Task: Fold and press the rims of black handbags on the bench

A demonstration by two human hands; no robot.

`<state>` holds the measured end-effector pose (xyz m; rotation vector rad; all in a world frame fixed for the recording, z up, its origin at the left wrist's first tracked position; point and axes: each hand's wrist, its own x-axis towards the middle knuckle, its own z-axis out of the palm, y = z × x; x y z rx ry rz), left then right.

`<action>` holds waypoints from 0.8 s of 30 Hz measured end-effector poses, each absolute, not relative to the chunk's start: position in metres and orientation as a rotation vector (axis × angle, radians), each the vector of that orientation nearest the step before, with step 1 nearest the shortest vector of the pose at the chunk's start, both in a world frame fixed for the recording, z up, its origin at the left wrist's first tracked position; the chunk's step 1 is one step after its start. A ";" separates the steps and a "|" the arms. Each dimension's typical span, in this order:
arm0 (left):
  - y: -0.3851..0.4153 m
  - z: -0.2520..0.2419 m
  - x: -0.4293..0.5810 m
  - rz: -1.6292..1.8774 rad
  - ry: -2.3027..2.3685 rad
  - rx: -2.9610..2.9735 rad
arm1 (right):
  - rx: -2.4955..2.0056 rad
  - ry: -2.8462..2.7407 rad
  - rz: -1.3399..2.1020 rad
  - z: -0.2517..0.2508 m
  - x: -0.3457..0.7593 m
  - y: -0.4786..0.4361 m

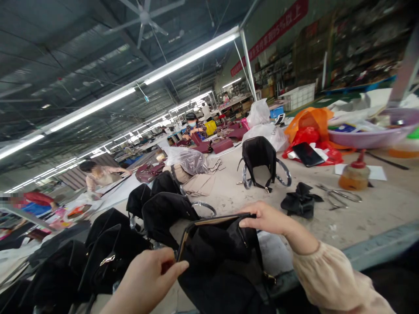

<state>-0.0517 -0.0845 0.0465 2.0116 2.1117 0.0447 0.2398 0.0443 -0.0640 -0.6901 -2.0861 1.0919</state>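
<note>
A black handbag (pixel 222 270) lies at the front edge of the table, its mouth spread wide and its dark lining showing. My right hand (pixel 268 218) pinches the far right corner of the rim between thumb and fingers. At the near left corner, my left hand (pixel 153 274) grips the same rim, thumb outward. A zipper pull hangs on the bag's right side. Beyond it, another black bag (pixel 258 157) with a ring-shaped handle stands on the table. Close to my right forearm sit a crumpled black cloth piece (pixel 301 200) and scissors (pixel 340 196).
Several black bags (pixel 108 248) crowd the left. On the right are a glue bottle (pixel 355 174), a phone (pixel 307 154), orange and red plastic bags (pixel 309 124) and a purple basin (pixel 373 135). Cardboard pieces (pixel 199 185) lie behind. A co-worker (pixel 103 176) works at the far left.
</note>
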 end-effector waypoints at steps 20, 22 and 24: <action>-0.013 0.008 0.011 0.389 1.703 2.662 | -0.713 -1.979 1.058 -0.074 0.226 0.054; -0.011 0.006 0.009 0.424 1.706 2.605 | -0.751 -1.976 0.996 -0.075 0.224 0.054; -0.010 0.005 0.008 0.460 1.714 2.520 | -0.776 -1.982 0.933 -0.076 0.223 0.053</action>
